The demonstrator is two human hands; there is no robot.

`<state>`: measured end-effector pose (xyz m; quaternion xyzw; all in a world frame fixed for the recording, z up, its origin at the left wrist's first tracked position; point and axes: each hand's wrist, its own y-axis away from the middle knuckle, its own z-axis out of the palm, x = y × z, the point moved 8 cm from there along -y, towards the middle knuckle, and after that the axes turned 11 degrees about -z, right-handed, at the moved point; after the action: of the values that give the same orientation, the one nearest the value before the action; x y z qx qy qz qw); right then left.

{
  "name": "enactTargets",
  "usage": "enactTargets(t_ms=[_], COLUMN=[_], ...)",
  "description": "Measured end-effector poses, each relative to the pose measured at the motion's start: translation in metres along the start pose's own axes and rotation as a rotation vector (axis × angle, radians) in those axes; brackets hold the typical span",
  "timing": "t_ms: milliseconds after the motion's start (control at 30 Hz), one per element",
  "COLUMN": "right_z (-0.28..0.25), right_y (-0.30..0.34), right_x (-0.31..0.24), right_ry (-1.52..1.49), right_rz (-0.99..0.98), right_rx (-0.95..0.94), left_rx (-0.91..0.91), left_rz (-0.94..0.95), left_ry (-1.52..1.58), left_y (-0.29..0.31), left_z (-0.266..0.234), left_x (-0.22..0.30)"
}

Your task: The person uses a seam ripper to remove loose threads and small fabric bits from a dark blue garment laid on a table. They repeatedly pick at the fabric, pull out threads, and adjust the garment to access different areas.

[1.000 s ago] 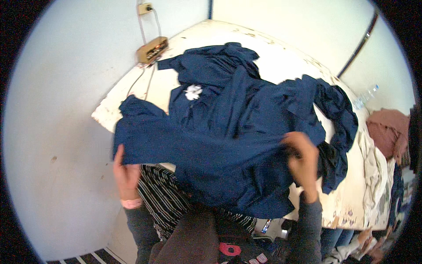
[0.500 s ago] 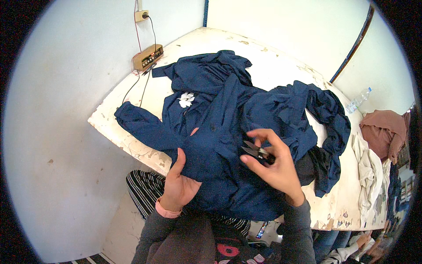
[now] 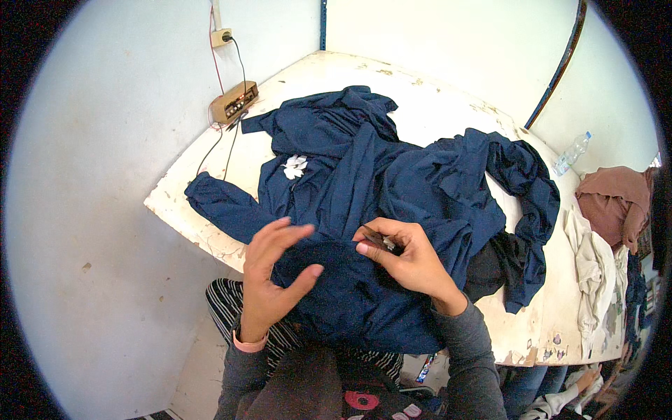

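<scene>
My right grip (image 3: 414,266) pinches the dark snips (image 3: 376,239), probably for control; my left grip (image 3: 264,288) spreads, holding nothing, over navy cloth (image 3: 339,304).

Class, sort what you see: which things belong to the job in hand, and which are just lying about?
Seemingly in the job:
- dark snips, in the right hand
- navy cloth, near the left hand

Seemingly lying about:
- brown box
- clear bottle
- cream cloth

Passage exists over the chipped cream tabletop (image 3: 441,108) behind the crumpled navy-blue cloth garment (image 3: 360,182); a brown box-shaped device (image 3: 234,103) obstructs left.
</scene>
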<state>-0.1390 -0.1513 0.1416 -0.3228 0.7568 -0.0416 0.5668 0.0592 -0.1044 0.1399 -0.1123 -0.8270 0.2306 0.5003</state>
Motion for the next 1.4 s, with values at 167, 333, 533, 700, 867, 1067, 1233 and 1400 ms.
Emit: enactTargets(t_ms=[167, 333, 533, 700, 867, 1067, 1233, 1400], right_z=[-0.002, 0.001, 0.016, 0.016, 0.000, 0.003, 0.012, -0.012], right_y=[-0.005, 0.006, 0.009, 0.009, 0.005, -0.002, -0.001, -0.002], right_x=[-0.026, -0.056, -0.059, -0.056, -0.043, -0.018, -0.014, -0.023], right_ry=[0.294, 0.666, 0.731, 0.736, 0.497, 0.246, 0.261, 0.431], right_rz=[-0.183, -0.281, -0.388, -0.372, -0.320, -0.084, -0.188, -0.177], right_rx=[0.117, 0.081, 0.038, 0.012, 0.183, 0.010, -0.005, 0.195], left_rx=[-0.177, -0.165, -0.120, -0.142, -0.124, -0.134, -0.291, -0.272], left_rz=[-0.469, -0.738, -0.639, -0.588, -0.630, -0.680, -0.643, -0.761], left_ry=[0.460, 0.812, 0.653, 0.622, 0.645, 0.684, 0.542, 0.747], left_y=[0.008, 0.017, 0.020, 0.021, 0.023, 0.026, 0.026, 0.032], left_z=[0.029, 0.046, 0.043, 0.043, 0.041, 0.041, 0.045, 0.048], left_x=[-0.038, -0.046, -0.042, -0.037, -0.040, -0.044, -0.033, -0.039])
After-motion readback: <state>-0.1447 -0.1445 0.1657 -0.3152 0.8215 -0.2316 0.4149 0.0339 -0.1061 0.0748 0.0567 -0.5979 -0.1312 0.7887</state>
